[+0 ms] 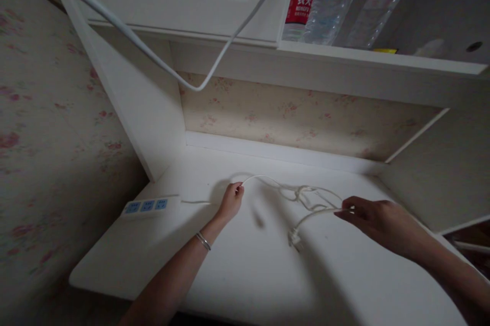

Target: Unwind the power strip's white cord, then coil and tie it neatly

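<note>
A white power cord [264,176] stretches between my two hands above the white desk, looped and tangled [304,194] near the right one. My left hand [230,199] pinches the cord toward its power strip side. Thumb and fingers of my right hand [367,219] are closed on the cord near its other end. From there a short length hangs down to the plug [294,239], whose prongs point downward. On the left of the desk lies the white power strip [149,206] with blue socket faces, joined to the cord.
A thick white cable [153,55] hangs in a loop in front of the upper cabinet. Plastic bottles [329,4] stand on the open shelf at upper right. Side panels and a flowered wall enclose the desk [237,275], whose rounded front corner is at left.
</note>
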Demonstrator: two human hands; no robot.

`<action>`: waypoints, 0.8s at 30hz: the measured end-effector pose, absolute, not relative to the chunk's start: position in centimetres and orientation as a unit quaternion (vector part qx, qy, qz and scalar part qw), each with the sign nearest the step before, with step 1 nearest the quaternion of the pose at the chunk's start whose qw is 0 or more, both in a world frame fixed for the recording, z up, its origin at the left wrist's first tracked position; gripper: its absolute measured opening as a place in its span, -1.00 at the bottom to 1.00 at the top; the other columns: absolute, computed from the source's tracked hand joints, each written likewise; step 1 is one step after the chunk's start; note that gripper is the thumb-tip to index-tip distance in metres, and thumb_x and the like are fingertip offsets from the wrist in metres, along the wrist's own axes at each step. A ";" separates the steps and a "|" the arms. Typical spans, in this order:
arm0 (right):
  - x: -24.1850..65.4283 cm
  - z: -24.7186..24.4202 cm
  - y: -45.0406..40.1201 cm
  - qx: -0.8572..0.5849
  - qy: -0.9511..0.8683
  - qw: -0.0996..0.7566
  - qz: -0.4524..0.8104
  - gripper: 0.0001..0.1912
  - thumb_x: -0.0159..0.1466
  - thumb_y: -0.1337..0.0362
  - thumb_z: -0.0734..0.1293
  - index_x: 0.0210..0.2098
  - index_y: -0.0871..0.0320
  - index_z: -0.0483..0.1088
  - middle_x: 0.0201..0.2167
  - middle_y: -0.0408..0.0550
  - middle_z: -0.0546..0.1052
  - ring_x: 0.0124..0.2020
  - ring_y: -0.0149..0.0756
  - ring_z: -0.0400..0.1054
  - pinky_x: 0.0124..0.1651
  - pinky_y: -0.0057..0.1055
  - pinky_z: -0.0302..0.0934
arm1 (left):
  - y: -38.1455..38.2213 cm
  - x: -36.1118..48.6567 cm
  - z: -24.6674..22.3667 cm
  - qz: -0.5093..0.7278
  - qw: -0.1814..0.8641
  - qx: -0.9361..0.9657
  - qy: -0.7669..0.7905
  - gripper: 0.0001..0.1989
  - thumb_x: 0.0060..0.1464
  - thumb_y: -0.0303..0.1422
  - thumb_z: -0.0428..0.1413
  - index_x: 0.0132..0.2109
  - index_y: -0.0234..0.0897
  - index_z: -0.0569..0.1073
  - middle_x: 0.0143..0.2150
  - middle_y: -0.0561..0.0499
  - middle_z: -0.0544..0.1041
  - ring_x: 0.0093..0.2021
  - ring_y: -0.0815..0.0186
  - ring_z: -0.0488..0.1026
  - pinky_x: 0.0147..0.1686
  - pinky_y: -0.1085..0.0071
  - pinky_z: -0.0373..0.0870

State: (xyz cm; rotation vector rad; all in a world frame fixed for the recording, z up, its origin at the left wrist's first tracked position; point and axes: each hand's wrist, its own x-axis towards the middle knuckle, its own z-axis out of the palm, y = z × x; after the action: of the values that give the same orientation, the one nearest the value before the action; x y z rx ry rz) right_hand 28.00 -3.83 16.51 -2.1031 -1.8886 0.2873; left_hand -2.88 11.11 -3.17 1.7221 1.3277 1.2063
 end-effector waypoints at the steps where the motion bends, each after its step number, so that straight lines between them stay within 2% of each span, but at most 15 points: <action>1: 26.9 16.2 -3.9 -0.723 -0.675 0.118 0.085 -0.58 0.10 -0.19 0.26 -0.47 0.03 0.44 -0.64 -0.03 0.44 -0.56 -0.18 0.32 -0.43 -0.32 0.08 | 10.7 -2.8 -3.5 0.466 0.325 0.651 0.504 -0.77 0.18 -0.37 -0.04 -0.09 -0.31 0.45 -0.27 -0.03 0.48 -0.29 0.35 0.42 -0.24 0.42 0.35; 4: 23.5 15.3 -3.9 -0.686 -0.710 0.095 0.123 -0.50 0.23 -0.19 0.12 -0.55 0.06 0.32 -0.66 -0.06 0.37 -0.58 -0.25 0.24 -0.46 -0.35 0.00 | 9.5 -3.0 -4.2 0.477 0.329 0.643 0.500 -0.76 0.15 -0.44 -0.04 -0.05 -0.30 0.41 -0.21 -0.05 0.47 -0.24 0.35 0.44 -0.19 0.41 0.37; 10: 18.3 11.8 -3.2 -0.636 -0.672 0.226 0.306 -0.50 0.29 -0.16 0.09 -0.54 0.09 0.12 -0.61 -0.18 0.23 -0.54 -0.35 0.13 -0.44 -0.42 0.03 | 6.9 -7.3 -3.1 0.456 0.286 0.692 0.482 -0.82 0.15 -0.41 0.01 -0.12 -0.27 0.44 -0.13 -0.09 0.45 -0.06 0.23 0.38 0.02 0.26 0.29; 15: 14.6 8.8 -3.1 -0.590 -0.621 0.348 0.381 -0.53 0.29 -0.14 0.15 -0.51 0.10 0.12 -0.60 -0.23 0.17 -0.54 -0.39 0.06 -0.48 -0.47 -0.02 | 5.1 -11.5 -2.4 0.277 0.095 0.814 0.501 -0.79 0.23 -0.35 -0.04 -0.08 -0.21 0.45 -0.10 -0.09 0.48 -0.02 0.16 0.35 0.13 0.11 0.13; 17: 13.0 7.8 -3.0 -0.567 -0.607 0.380 0.408 -0.56 0.29 -0.12 0.16 -0.48 0.10 0.16 -0.61 -0.24 0.16 -0.56 -0.40 0.03 -0.50 -0.47 -0.05 | 4.6 -12.0 -2.6 0.232 0.071 0.833 0.497 -0.79 0.24 -0.37 -0.06 -0.11 -0.18 0.46 -0.14 -0.06 0.50 -0.05 0.18 0.37 0.11 0.12 0.13; 20: 10.6 6.1 -2.6 -0.532 -0.600 0.403 0.441 -0.61 0.30 -0.09 0.17 -0.42 0.10 0.21 -0.62 -0.26 0.13 -0.58 -0.41 -0.01 -0.50 -0.47 -0.08 | 3.9 -11.8 -2.9 0.209 0.068 0.829 0.515 -0.78 0.23 -0.42 -0.07 -0.21 -0.18 0.47 -0.22 -0.05 0.51 -0.11 0.17 0.39 -0.03 0.17 0.20; 24: 7.7 3.9 -2.0 -0.525 -0.610 0.397 0.442 -0.63 0.32 -0.08 0.15 -0.37 0.09 0.24 -0.60 -0.26 0.16 -0.55 -0.40 0.02 -0.47 -0.45 -0.06 | 3.4 -10.8 -3.2 0.252 0.120 0.798 0.534 -0.78 0.19 -0.46 -0.06 -0.24 -0.19 0.48 -0.23 -0.07 0.52 -0.14 0.15 0.42 -0.10 0.19 0.21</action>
State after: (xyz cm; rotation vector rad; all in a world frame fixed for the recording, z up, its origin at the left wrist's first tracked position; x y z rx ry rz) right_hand 7.65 -2.04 3.88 -1.3298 -1.5450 1.1187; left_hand -10.82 3.41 -3.19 2.3326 1.5590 0.7365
